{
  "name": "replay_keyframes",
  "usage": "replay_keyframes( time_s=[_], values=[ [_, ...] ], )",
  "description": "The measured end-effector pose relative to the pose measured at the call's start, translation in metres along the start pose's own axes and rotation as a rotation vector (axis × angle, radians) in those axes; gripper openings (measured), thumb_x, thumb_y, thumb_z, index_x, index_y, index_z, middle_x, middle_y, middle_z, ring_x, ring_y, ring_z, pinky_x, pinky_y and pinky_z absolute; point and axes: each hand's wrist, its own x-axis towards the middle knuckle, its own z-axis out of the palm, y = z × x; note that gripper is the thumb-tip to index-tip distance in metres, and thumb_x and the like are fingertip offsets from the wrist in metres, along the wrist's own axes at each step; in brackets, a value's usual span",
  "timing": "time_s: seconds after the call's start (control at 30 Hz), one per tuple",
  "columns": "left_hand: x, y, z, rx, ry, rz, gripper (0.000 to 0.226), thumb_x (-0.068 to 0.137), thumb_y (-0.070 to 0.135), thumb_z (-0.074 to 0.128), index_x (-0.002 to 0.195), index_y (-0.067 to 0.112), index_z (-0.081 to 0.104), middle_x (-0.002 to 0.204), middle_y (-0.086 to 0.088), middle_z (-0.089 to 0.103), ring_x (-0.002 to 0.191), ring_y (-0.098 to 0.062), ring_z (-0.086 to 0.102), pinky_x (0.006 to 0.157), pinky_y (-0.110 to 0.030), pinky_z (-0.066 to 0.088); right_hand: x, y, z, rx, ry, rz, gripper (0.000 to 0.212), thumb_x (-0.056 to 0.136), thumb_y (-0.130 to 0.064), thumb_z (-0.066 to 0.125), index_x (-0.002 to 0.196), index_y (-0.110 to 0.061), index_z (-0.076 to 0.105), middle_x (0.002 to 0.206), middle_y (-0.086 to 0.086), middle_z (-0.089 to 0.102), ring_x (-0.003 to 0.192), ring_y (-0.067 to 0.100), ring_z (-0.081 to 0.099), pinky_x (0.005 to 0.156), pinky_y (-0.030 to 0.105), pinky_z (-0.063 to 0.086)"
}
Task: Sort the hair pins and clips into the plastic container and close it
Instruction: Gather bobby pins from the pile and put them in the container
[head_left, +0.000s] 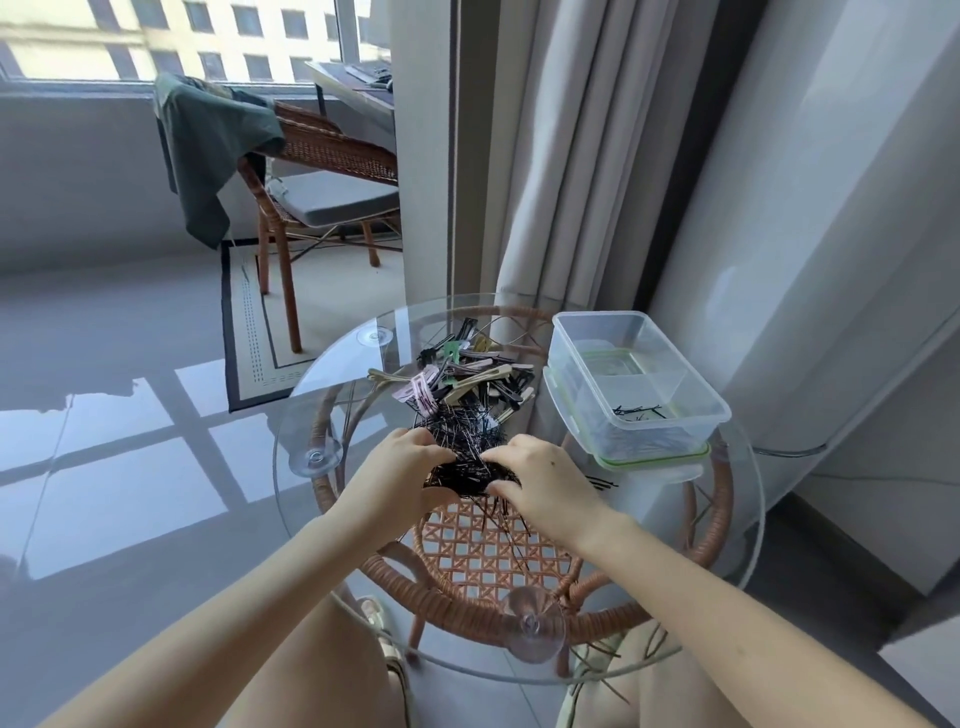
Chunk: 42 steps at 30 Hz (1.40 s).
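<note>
Risk: hair pins (467, 457) tangled, strays trailing at near side. If I lift w/ a weak squeeze, some prob. spill on surface (322, 405) or floor.
L hand (400, 467), R hand (540, 483): fingers curled in, gripping pin bundle from both sides.
Open container (639, 384): R of pile, few pins inside.
Clips (467, 369): heaped beyond pins.

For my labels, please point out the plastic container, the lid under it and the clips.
plastic container (660, 439), head view, its near wall.
lid (654, 460), head view, its green front edge.
clips (478, 371), head view, heap's middle.
</note>
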Motion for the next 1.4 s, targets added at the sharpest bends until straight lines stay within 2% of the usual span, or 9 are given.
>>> replay_keyframes(
  time_s=[0.2,0.3,0.4,0.5,0.7,0.9,1.0,1.13,1.4],
  values=[
    [-0.005,-0.004,0.002,-0.084,0.073,0.012,0.039,0.078,0.037,0.065,0.115,0.024,0.065,0.105,0.003,0.064,0.098,-0.017,0.057,0.089,-0.028,0.047,-0.004,0.004,-0.015,0.052,0.161,-0.115,0.017,0.084,-0.008,0.063,0.098,-0.004,0.072,0.093,0.013,0.07,0.086,0.025,0.064,0.083,0.033,0.051],
    [-0.006,-0.003,0.0,-0.092,0.074,0.024,0.037,0.079,0.036,0.065,0.114,0.024,0.066,0.104,0.003,0.064,0.095,-0.016,0.058,0.088,-0.027,0.047,-0.005,0.003,-0.034,0.118,0.193,-0.103,0.015,0.08,-0.006,0.067,0.094,-0.004,0.073,0.089,0.01,0.072,0.079,0.014,0.064,0.079,0.015,0.047],
    [-0.007,-0.002,-0.001,-0.085,0.071,0.035,0.035,0.08,0.034,0.065,0.113,0.022,0.066,0.102,0.003,0.064,0.095,-0.016,0.059,0.089,-0.027,0.048,-0.009,0.003,-0.059,0.239,0.205,-0.035,0.012,0.078,-0.003,0.07,0.089,-0.004,0.074,0.069,-0.008,0.067,0.057,-0.007,0.058,0.062,0.001,0.041],
    [-0.007,-0.001,0.0,-0.068,0.072,0.074,0.031,0.083,0.031,0.063,0.111,0.019,0.068,0.1,0.0,0.063,0.092,-0.018,0.059,0.088,-0.032,0.05,-0.011,0.01,-0.084,0.347,0.238,0.033,0.011,0.075,-0.002,0.072,0.083,-0.01,0.074,0.045,-0.021,0.056,0.043,-0.005,0.055,0.051,0.005,0.041],
    [-0.008,0.0,-0.003,-0.034,0.135,0.189,0.018,0.082,0.023,0.064,0.094,0.013,0.075,0.083,-0.001,0.066,0.076,-0.02,0.064,0.075,-0.03,0.056,-0.013,0.055,-0.137,0.406,0.315,0.209,0.008,0.077,0.0,0.069,0.078,-0.007,0.071,0.052,0.003,0.06,0.037,0.001,0.05,0.046,0.013,0.046],
    [-0.003,0.001,-0.008,-0.066,0.152,0.177,0.014,0.08,0.016,0.068,0.091,0.012,0.075,0.081,0.0,0.069,0.073,-0.019,0.066,0.074,-0.027,0.055,-0.002,0.108,-0.149,0.247,0.169,0.379,0.006,0.077,-0.001,0.069,0.075,-0.006,0.071,0.051,0.001,0.061,0.035,0.0,0.048,0.041,0.014,0.043],
    [-0.002,0.001,-0.011,-0.072,0.152,0.146,0.017,0.082,0.017,0.065,0.095,0.011,0.074,0.087,-0.001,0.069,0.079,-0.02,0.065,0.077,-0.028,0.053,0.007,0.114,-0.134,0.164,0.028,0.379,0.007,0.077,-0.005,0.071,0.076,-0.012,0.073,0.06,0.007,0.066,0.043,0.002,0.051,0.045,0.015,0.042],
    [-0.003,0.003,-0.016,-0.074,0.147,0.127,0.016,0.082,0.019,0.065,0.093,0.013,0.074,0.085,-0.001,0.069,0.077,-0.019,0.065,0.076,-0.032,0.055,0.012,0.112,-0.118,0.082,-0.092,0.337,0.012,0.073,-0.019,0.075,0.085,-0.018,0.075,0.085,0.002,0.075,0.077,0.008,0.067,0.076,0.022,0.052],
    [-0.002,0.015,-0.043,-0.122,0.12,0.099,0.018,0.082,0.021,0.065,0.096,0.015,0.075,0.082,0.007,0.065,0.069,-0.006,0.056,0.072,-0.014,0.046,-0.008,0.094,-0.119,-0.208,0.196,0.271,0.017,0.082,-0.029,0.064,0.095,-0.021,0.072,0.105,-0.001,0.071,0.104,0.021,0.058,0.086,0.031,0.042]
  ],
)
